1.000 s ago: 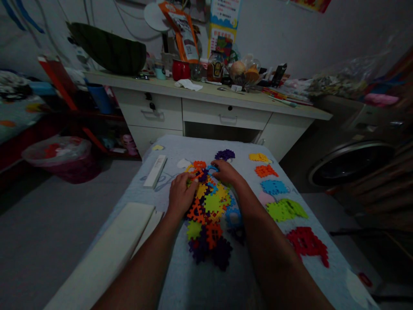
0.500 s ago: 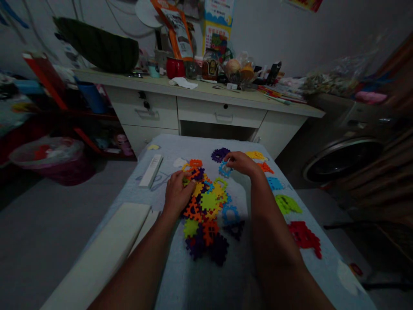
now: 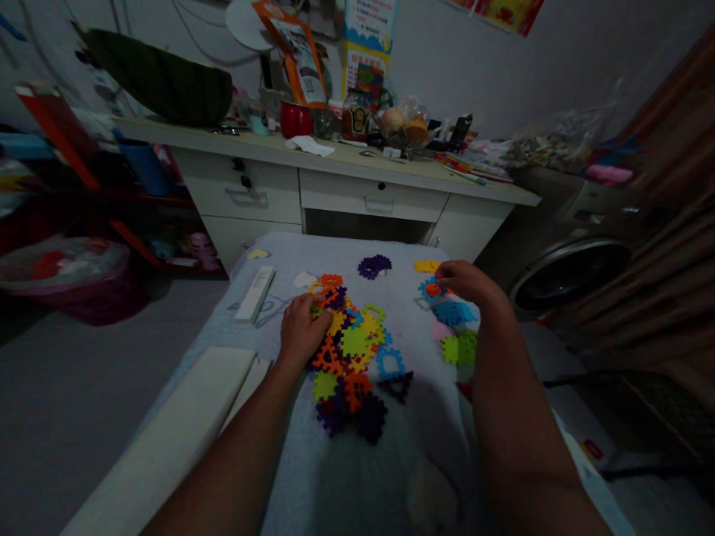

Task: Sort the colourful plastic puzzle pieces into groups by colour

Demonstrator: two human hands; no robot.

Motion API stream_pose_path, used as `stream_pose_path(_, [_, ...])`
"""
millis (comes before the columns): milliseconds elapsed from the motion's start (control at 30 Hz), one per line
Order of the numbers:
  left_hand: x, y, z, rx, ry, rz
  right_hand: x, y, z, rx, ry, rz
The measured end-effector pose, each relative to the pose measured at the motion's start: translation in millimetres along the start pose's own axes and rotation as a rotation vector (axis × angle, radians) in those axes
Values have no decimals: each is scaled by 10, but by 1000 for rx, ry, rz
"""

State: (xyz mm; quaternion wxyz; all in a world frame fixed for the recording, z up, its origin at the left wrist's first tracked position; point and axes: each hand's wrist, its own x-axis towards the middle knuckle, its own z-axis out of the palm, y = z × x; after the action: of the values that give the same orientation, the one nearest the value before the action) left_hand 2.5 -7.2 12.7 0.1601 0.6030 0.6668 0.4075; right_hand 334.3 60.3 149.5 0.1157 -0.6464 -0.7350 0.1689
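Cloth-covered table (image 3: 335, 249): right hand (image 3: 466, 279) pinches blue toothed piece (image 3: 424, 286) near blue stack (image 3: 455, 313); left hand (image 3: 302, 327) at mixed pile (image 3: 357, 342), grip unclear.

In dim light, a pale flat wall (image 3: 474, 67) stands behind the long white drawered desk (image 3: 335, 191), a grey front-loading washing machine (image 3: 570, 272) at the desk's right.

Blue piece (image 3: 424, 286), multicoloured pile (image 3: 354, 342)
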Motion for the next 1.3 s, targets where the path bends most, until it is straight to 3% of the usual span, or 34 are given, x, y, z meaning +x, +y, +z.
stream_pose_path(200, [7, -45, 26, 20, 8, 5, -32, 662, -22, 98, 21, 182])
stream_pose_path(333, [4, -34, 20, 28, 11, 28, -148, 966, 52, 274, 59, 280])
stream_pose_path(633, [-4, 10, -11, 43, -12, 15, -349, 1182, 270, 448, 218, 466])
stream_pose_path(833, [-2, 18, -17, 47, -12, 21, -328, 1240, 338, 174, 245, 437])
stream_pose_path(1000, [-6, 17, -20, 38, -10, 20, -357, 843, 403, -34, 269, 248])
stream_pose_path(1133, [-6, 12, -16, 6, 6, 6, -527, 168, 659, 7, 196, -63])
stream_pose_path(1300, [2, -15, -4, -79, 55, 16, -1036, -588, 1077, 58, 8, -447])
